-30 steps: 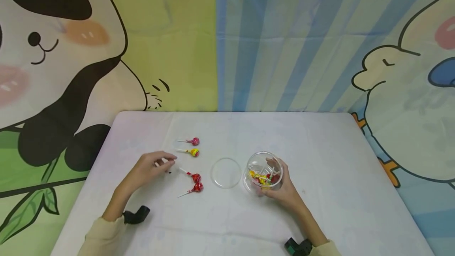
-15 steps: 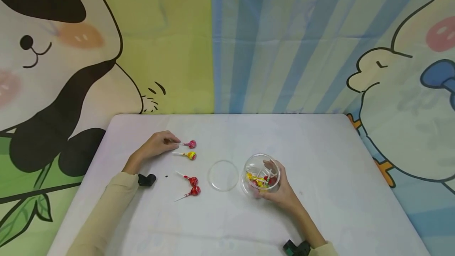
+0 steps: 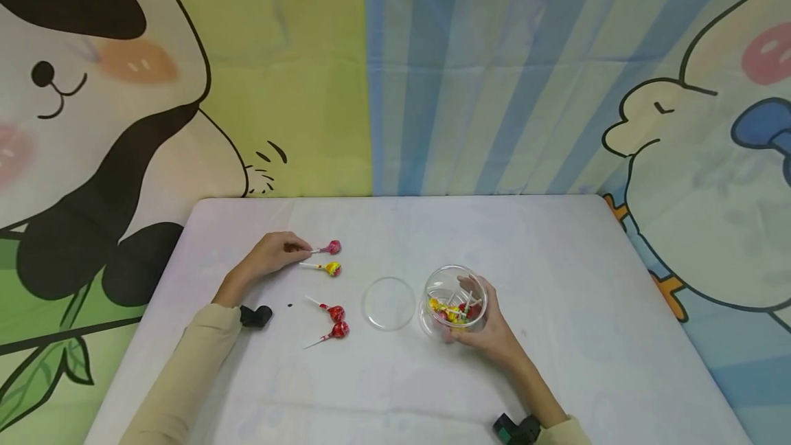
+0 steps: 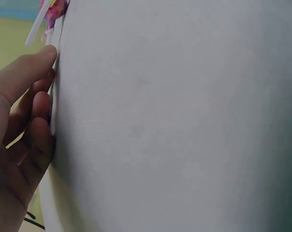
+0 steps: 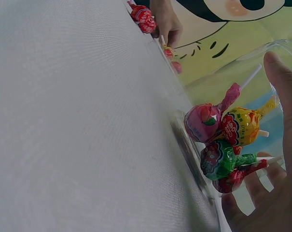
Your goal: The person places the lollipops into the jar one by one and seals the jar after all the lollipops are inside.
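Note:
My left hand (image 3: 278,253), at the far left part of the table, pinches the stick end of a pink lollipop (image 3: 334,247). In the left wrist view the thumb and fingers close together just below its pink wrapper (image 4: 55,12). Just nearer lies a yellow lollipop (image 3: 334,269). My right hand (image 3: 488,321) grips a clear round jar (image 3: 455,271) from its right side, thumb in front and fingers behind. Inside sit several lollipops, among them a pink one (image 5: 202,122), a yellow one (image 5: 240,126) and a green one (image 5: 217,159).
Two red lollipops (image 3: 336,314) lie nearer on the white table (image 3: 556,259), left of a clear round lid (image 3: 389,280). A small dark speck (image 3: 290,305) is on the cloth. A cartoon-printed curtain (image 3: 469,74) hangs behind the far edge.
My left hand has moved away from me, from beside the red lollipops to the pink one, and taken its stick. The right hand keeps holding the jar in place.

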Motion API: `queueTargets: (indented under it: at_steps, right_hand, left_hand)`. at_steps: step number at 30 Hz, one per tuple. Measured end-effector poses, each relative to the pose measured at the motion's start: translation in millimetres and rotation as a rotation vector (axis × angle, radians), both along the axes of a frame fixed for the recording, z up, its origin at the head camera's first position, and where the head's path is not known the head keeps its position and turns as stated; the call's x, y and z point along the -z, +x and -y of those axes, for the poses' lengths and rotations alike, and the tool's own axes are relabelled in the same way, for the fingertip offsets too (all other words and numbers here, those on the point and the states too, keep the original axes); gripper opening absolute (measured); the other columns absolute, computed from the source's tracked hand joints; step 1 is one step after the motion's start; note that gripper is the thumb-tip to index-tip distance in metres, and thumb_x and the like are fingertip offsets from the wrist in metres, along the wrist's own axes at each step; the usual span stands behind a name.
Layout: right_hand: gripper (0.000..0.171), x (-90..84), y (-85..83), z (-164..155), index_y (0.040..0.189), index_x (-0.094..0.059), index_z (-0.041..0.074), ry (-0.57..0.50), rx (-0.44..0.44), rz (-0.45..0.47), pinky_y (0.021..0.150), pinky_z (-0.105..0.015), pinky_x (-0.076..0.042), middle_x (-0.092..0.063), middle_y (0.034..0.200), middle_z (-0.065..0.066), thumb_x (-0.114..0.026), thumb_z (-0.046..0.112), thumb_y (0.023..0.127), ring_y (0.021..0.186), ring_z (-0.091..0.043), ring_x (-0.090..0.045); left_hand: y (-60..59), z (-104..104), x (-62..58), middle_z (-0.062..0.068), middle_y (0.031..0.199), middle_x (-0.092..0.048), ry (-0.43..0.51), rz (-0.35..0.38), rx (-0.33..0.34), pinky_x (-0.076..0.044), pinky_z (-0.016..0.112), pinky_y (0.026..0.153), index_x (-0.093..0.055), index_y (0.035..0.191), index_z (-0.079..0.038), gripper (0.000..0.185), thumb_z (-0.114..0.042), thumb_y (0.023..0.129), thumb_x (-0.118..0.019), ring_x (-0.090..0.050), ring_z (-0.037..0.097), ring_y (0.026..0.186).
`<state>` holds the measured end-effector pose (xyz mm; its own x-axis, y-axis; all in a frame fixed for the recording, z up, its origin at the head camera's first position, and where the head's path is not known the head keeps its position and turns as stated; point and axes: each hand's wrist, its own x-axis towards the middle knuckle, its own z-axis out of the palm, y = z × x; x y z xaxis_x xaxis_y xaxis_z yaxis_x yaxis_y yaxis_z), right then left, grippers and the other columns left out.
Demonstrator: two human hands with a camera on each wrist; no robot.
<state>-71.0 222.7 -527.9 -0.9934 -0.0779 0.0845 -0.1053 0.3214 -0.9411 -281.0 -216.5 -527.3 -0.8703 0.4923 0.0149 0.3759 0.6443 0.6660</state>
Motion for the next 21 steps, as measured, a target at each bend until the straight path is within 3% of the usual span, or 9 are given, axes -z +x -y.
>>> queueTargets:
  at_steps: [4, 9, 15, 21]
  right_hand:
    - [0.108, 1.0, 0.3, 0, 0.149, -0.019, 0.012, -0.003, -0.005, -0.01, 0.106, -0.002, -0.017, -0.039, 0.151, -0.005, -0.088, 0.014, 0.067, 0.14, -0.012, -0.033]
    - [0.107, -0.3, 0.9, 0, 0.15, -0.02, 0.017, 0.008, -0.017, -0.026, 0.107, -0.005, -0.016, -0.039, 0.151, -0.008, -0.088, 0.014, 0.067, 0.14, -0.014, -0.033]
    - [0.107, -2.1, 1.0, 0, 0.15, -0.02, 0.02, 0.012, -0.017, -0.026, 0.108, -0.007, -0.015, -0.039, 0.151, -0.006, -0.088, 0.014, 0.068, 0.138, -0.002, -0.032]
    - [0.106, -1.6, 0.0, 1, 0.15, -0.02, 0.017, 0.005, -0.016, -0.029, 0.109, -0.009, -0.015, -0.039, 0.151, -0.007, -0.087, 0.012, 0.068, 0.137, 0.002, -0.031]
  left_hand:
    - [1.2, 7, -7.8, 0.005, 0.098, -0.071, 0.02, 0.095, -0.025, -0.046, 0.022, 0.071, -0.074, 0.104, -0.012, 0.02, -0.026, 0.09, -0.069, -0.056, 0.013, 0.083]
    - [12.4, 5, -30.3, 0.01, 0.104, -0.071, 0.152, 0.164, -0.055, -0.048, 0.02, 0.072, -0.071, 0.11, -0.006, 0.033, -0.034, 0.092, -0.066, -0.058, 0.012, 0.087]
    - [53.2, -42, -73.2, 0.012, 0.101, -0.069, 0.337, 0.131, 0.098, -0.053, 0.02, 0.077, -0.071, 0.107, -0.008, 0.02, -0.022, 0.093, -0.065, -0.061, 0.014, 0.087]
    - [87.7, -99, -90.0, 0.003, 0.095, -0.069, 0.454, 0.107, 0.196, -0.055, 0.023, 0.076, -0.073, 0.101, -0.013, 0.012, -0.018, 0.091, -0.068, -0.062, 0.013, 0.082]
